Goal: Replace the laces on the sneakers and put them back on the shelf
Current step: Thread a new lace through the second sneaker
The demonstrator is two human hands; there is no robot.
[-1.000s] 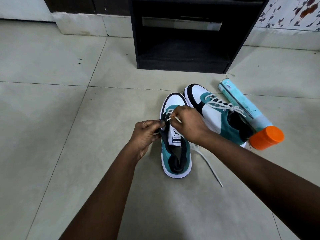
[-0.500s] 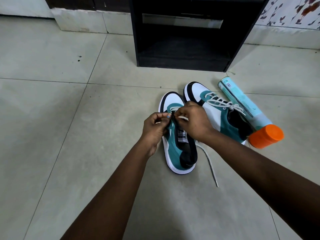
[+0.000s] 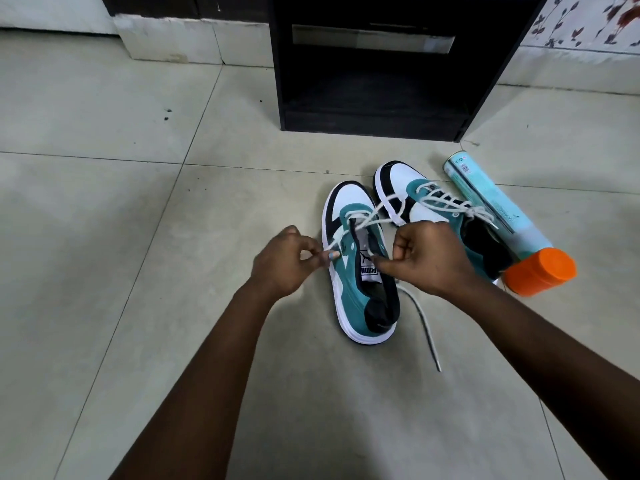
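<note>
Two teal, white and black sneakers stand on the tiled floor. The near sneaker point(image 3: 360, 299) has a white lace point(image 3: 363, 220) through its lowest eyelets only. My left hand point(image 3: 282, 261) pinches one end of that lace at the shoe's left side. My right hand point(image 3: 426, 258) grips the other end on the right, and the lace's loose tail point(image 3: 424, 327) trails over the floor behind it. The far sneaker point(image 3: 446, 216) is fully laced and leans on its side to the right.
A black shelf unit point(image 3: 374, 126) with an open lower compartment stands just beyond the shoes. A light teal cylindrical tube point(image 3: 495, 206) with an orange cap point(image 3: 540, 271) lies on the floor to the right of the far sneaker.
My hands have moved apart from the middle of the shoe, pulling the two lace ends out to either side. The near sneaker has shifted a little.
</note>
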